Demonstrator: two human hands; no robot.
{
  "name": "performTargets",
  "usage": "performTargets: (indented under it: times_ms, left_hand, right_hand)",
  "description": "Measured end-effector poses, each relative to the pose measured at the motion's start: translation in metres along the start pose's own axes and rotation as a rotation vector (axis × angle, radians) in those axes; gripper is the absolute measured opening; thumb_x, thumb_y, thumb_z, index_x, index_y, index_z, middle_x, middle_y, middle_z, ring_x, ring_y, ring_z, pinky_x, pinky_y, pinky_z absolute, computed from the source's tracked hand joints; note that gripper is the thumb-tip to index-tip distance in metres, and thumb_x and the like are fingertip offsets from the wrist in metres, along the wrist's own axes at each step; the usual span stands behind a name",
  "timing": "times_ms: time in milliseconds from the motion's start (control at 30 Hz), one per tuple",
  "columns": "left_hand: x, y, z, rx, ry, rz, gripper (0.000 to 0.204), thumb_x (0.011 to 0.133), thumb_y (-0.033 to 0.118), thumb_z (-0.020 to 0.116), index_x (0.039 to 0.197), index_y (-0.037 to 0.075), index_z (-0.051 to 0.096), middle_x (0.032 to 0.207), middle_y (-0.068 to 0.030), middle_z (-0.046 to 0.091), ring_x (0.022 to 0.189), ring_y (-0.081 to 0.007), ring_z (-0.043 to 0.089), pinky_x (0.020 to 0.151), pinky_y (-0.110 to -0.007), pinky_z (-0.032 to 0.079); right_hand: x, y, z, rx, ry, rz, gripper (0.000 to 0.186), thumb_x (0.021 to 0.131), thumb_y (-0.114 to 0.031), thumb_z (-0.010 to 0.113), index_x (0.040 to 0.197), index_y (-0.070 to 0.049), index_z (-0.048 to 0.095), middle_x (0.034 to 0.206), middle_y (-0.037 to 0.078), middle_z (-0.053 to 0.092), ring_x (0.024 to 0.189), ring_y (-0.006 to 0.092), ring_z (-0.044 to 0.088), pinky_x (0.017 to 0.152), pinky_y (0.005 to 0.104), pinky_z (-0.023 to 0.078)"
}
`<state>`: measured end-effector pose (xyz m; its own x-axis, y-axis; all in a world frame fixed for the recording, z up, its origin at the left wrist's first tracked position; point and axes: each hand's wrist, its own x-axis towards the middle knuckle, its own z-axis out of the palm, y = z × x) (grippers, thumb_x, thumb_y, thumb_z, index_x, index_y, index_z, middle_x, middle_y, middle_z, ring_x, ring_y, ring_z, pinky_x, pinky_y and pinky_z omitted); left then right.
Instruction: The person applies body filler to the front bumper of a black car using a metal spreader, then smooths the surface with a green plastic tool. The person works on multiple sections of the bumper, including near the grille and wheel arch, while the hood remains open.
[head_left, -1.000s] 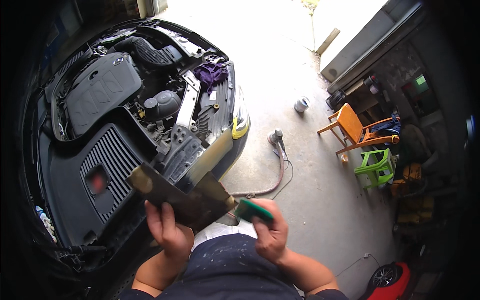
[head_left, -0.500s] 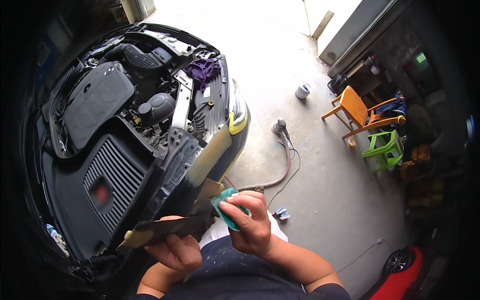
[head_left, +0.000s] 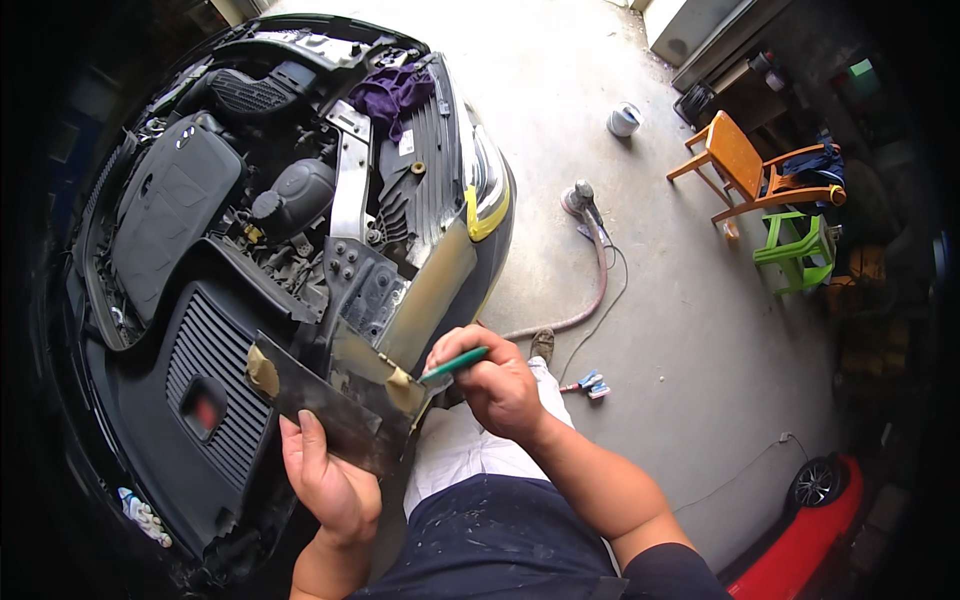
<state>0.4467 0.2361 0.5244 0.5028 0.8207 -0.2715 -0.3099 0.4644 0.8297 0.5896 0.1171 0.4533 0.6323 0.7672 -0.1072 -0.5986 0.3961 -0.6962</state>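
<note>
My left hand (head_left: 330, 470) is closed on the lower edge of a dark mixing board (head_left: 330, 415) with tan filler (head_left: 404, 392) at its corners, held over the front of a dark car. My right hand (head_left: 495, 395) grips a thin green spreader (head_left: 460, 360) edge-on, its tip at the board's right side beside the filler. Behind both hands is the car's front corner (head_left: 425, 300), coated in patchy tan, with yellow tape (head_left: 485, 228) round the headlight. The open engine bay (head_left: 170, 200) fills the left, with a purple cloth (head_left: 390, 95) on it.
On the floor (head_left: 680, 330) are a sander (head_left: 582, 200) with hose and cord, a grey can (head_left: 624, 120) and a blue-and-white item (head_left: 590, 386). An orange chair (head_left: 740, 160) and green stool (head_left: 795, 250) stand right. A red car (head_left: 800, 540) is lower right; white gloves (head_left: 145, 518) lie left.
The board has tipped up and shifted since the last frame. My right hand has moved up and slightly right, turning the spreader edge-on. More of my legs shows as the view has shifted.
</note>
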Motion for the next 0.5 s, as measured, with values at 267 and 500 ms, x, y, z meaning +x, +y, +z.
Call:
performTargets:
  times_ms: [267, 500]
  left_hand:
    - [0.022, -0.006, -0.05, -0.006, 0.012, -0.052, 0.036, 0.106, 0.011, 0.042, 0.14, -0.001, 0.045, 0.13, -0.0115, 0.06, 0.117, -0.0202, 0.059, 0.105, -0.035, 0.043]
    - [0.019, -0.007, -0.088, 0.05, 0.051, -0.111, 0.037, 0.107, 0.012, 0.042, 0.142, 0.002, 0.043, 0.131, -0.0111, 0.059, 0.118, -0.0215, 0.058, 0.105, -0.038, 0.045]
  right_hand:
    - [0.078, 0.015, -0.112, -0.19, 0.444, 0.066, 0.026, 0.093, -0.007, 0.064, 0.118, -0.003, 0.058, 0.104, 0.008, 0.068, 0.087, 0.0161, 0.066, 0.08, 0.0322, 0.057]
    - [0.131, 0.02, -0.128, -1.072, 0.295, -0.186, 0.027, 0.085, -0.003, 0.059, 0.109, -0.006, 0.071, 0.103, 0.014, 0.071, 0.093, 0.0254, 0.069, 0.086, 0.0331, 0.053]
